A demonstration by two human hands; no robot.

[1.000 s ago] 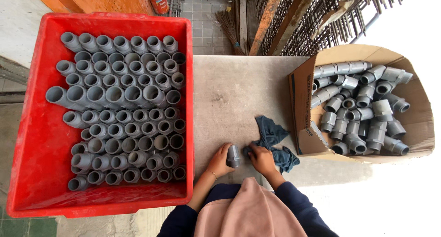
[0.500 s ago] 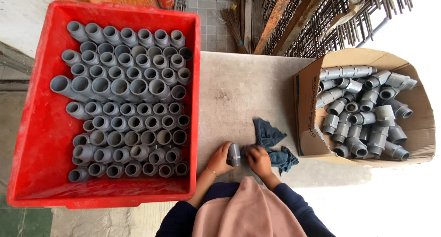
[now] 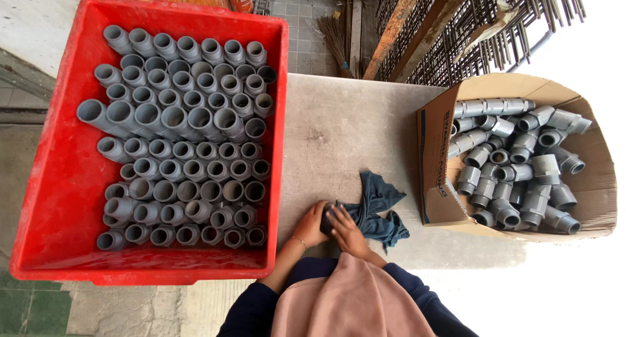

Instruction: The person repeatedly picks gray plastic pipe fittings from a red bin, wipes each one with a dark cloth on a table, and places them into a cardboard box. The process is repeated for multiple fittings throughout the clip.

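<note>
A grey concrete table (image 3: 345, 128) stands in flat daylight. Beyond its far edge lies a pale tiled floor (image 3: 312, 43) with a straw broom (image 3: 336, 40) on it. To the right of the broom lean rusty steel beams (image 3: 394, 27) and a rebar grid (image 3: 482, 30). Left of the table, bare concrete ground (image 3: 29, 24) shows.

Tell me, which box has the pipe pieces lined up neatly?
The red crate on the left: its grey pieces stand in rows, while those in the cardboard box lie jumbled.

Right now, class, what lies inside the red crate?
The red crate holds rows of grey pipe fittings, mostly open ends up. A bare red strip shows along its left side. Whatever lies beneath the fittings is covered.
</note>
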